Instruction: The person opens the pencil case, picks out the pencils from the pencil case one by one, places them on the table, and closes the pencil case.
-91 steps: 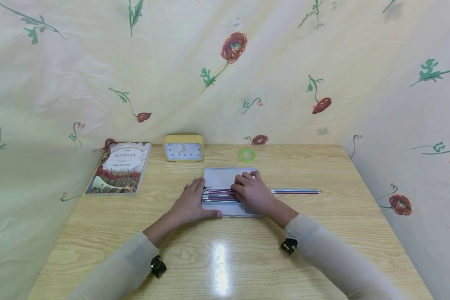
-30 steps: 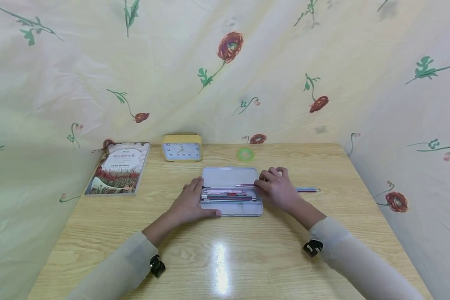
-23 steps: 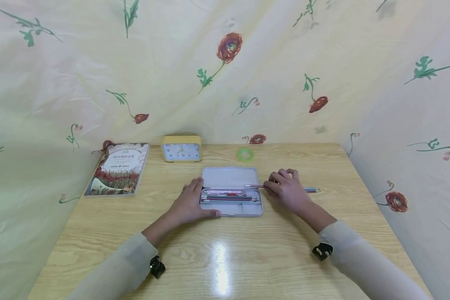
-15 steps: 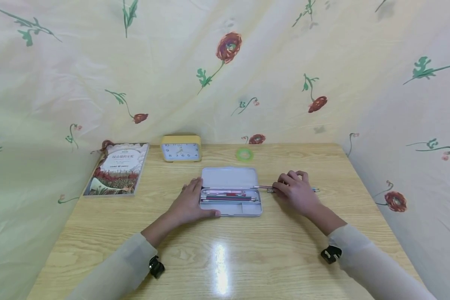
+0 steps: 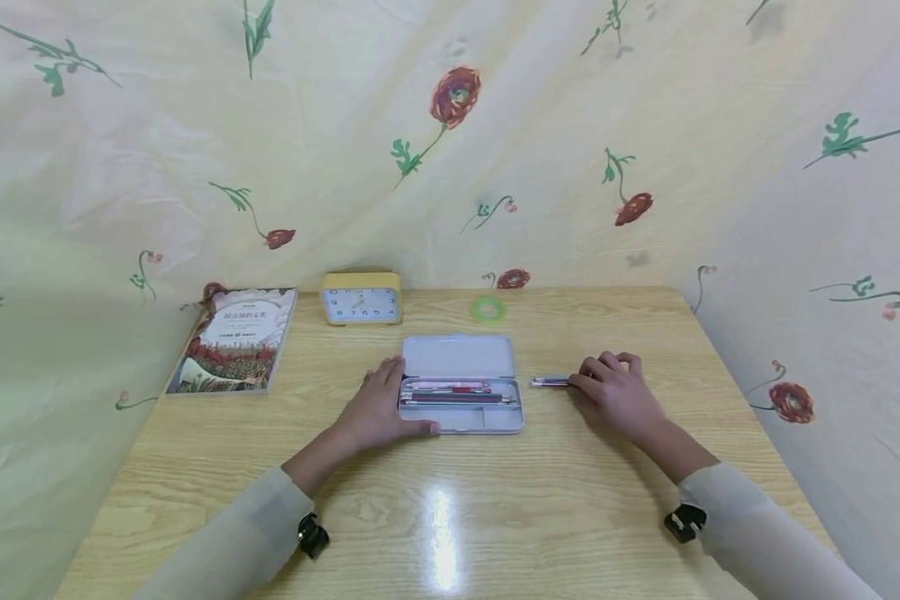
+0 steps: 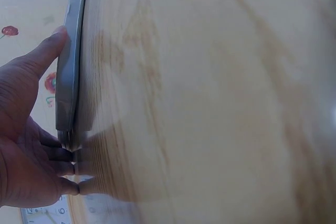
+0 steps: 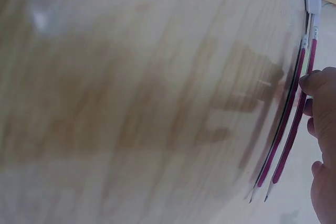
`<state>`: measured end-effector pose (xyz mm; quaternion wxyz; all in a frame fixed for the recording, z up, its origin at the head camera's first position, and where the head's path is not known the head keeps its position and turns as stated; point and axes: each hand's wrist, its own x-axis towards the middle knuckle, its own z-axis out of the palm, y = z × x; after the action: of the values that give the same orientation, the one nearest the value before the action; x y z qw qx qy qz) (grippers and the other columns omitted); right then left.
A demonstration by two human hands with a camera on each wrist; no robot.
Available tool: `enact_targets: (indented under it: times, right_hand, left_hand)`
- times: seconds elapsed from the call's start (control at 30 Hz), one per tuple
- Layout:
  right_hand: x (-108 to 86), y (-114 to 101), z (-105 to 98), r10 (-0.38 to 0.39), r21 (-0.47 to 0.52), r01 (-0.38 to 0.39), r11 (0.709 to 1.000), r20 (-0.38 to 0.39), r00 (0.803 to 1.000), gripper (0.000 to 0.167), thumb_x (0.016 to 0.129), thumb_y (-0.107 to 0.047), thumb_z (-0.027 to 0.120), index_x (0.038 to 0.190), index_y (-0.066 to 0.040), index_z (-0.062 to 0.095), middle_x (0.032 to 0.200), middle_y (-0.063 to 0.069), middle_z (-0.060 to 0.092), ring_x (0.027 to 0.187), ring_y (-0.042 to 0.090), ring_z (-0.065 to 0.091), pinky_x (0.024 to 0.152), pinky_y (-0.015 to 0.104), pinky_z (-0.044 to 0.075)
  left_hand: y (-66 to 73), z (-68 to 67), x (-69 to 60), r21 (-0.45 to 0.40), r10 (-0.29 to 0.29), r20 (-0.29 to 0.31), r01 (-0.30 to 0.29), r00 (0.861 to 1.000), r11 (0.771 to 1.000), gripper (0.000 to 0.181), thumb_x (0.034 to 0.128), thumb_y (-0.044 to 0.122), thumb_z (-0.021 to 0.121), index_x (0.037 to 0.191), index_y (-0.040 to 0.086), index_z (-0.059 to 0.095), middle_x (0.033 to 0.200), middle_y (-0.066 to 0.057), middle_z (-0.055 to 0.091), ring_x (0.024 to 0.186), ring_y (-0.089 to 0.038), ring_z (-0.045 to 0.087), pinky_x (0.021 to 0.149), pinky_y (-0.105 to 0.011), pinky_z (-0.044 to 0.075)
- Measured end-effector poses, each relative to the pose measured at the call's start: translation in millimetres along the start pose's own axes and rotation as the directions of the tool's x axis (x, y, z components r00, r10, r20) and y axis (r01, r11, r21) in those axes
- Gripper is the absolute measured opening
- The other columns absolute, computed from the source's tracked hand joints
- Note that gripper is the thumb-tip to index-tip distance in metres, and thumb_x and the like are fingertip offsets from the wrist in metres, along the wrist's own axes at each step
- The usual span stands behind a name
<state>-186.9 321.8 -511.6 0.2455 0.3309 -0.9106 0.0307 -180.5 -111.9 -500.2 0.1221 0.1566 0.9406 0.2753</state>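
Observation:
An open pencil case (image 5: pixel 457 357) lies mid-table, its lid folded back. Several pencils and pens (image 5: pixel 457 394) lie in its rear compartment. My left hand (image 5: pixel 378 410) is against the case's left end, with the thumb along the front edge; in the left wrist view its fingers look straight. Right of the case, my right hand (image 5: pixel 621 398) pinches a red-striped pencil (image 7: pixel 291 136) between thumb and fingers. Another red-striped pencil (image 7: pixel 279 129) lies alongside on the table, its tip pointing the same way. In the head view the hand hides most of both pencils.
A yellow alarm clock (image 5: pixel 362 305) stands at the back edge, left of a green tape ring (image 5: pixel 487 310). A book (image 5: pixel 236 340) lies at the back left. A flowered cloth (image 5: pixel 555 150) hangs behind the wooden table (image 5: pixel 495 517).
My right hand has drawn a pencil out of the case and carried it rightward, beside the pencil lying on the table. The left hand has stayed at the case.

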Motion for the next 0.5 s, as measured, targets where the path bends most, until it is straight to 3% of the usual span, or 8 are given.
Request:
enact_targets:
  times: [0.5]
  right_hand:
    - [-10.2,5.1,6.1,0.002,-0.008,-0.002,1.000,-0.020,1.000,0.018,0.086,-0.011,0.091,0.101,-0.011,0.082,0.092,0.005,0.066,0.088,0.028,0.057,0.084,0.066,0.051]
  left_hand:
    - [-1.0,0.9,0.1,0.003,0.000,0.003,0.000,1.000,1.000,0.141,0.0809,0.072,0.089,0.175,-0.004,0.017,0.182,-0.027,0.022,0.172,-0.044,0.021,0.142,-0.059,0.015]
